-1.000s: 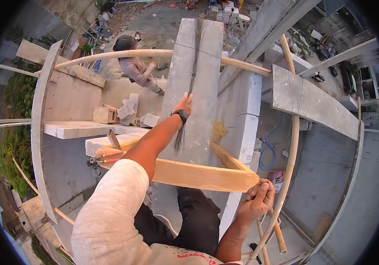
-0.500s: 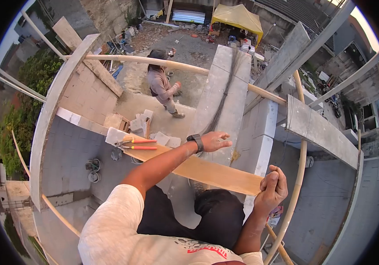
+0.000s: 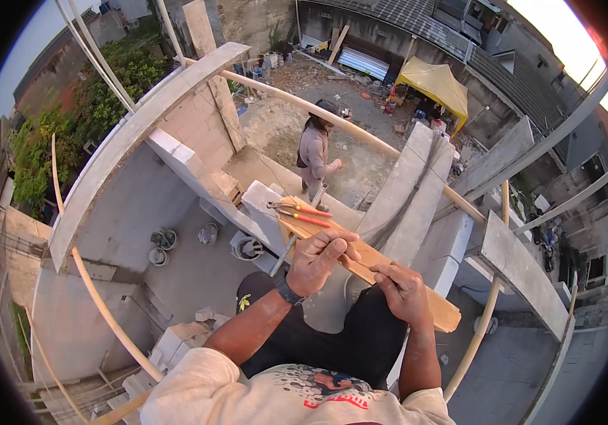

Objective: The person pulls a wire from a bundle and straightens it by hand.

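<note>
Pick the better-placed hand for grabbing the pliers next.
Left, I'd say: the left hand is right by the pliers; the right hand is farther off, nearer the other end of the plank.

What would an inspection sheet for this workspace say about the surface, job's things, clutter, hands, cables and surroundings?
Surface: wooden board in front of the wearer; beyond it, a grey plank.
Job's things: red-handled pincers on the board; wire bundle lying lengthwise on the plank.
Clutter: buckets on the floor below, left of the board.
Hands: left hand and right hand close together over the board, fingers curled; any grip is too fine to tell.
Cables: nothing seen near the hands.
Surroundings: another person standing below; yellow canopy farther off; trees at left.
</note>
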{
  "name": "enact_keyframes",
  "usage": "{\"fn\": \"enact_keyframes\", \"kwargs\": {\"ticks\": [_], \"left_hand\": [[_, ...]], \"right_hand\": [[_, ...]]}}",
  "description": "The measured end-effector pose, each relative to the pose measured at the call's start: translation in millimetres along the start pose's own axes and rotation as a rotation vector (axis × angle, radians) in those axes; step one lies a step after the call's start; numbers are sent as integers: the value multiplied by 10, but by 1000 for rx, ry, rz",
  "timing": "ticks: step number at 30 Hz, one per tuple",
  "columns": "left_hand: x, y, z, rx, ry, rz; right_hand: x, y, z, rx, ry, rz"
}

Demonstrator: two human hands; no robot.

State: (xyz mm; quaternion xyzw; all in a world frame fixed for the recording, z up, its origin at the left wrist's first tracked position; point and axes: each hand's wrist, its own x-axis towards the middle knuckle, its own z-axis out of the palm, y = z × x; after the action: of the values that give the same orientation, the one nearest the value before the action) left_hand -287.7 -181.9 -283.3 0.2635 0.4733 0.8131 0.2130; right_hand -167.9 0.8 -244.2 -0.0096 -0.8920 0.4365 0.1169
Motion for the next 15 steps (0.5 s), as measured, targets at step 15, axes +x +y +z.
{"fn": "enact_keyframes", "kwargs": {"ticks": [15], "left_hand": [[-1397,-216,-883,-315,421,-167]], "right_hand": [[59,-270,202,-196,-260,-109]]}}
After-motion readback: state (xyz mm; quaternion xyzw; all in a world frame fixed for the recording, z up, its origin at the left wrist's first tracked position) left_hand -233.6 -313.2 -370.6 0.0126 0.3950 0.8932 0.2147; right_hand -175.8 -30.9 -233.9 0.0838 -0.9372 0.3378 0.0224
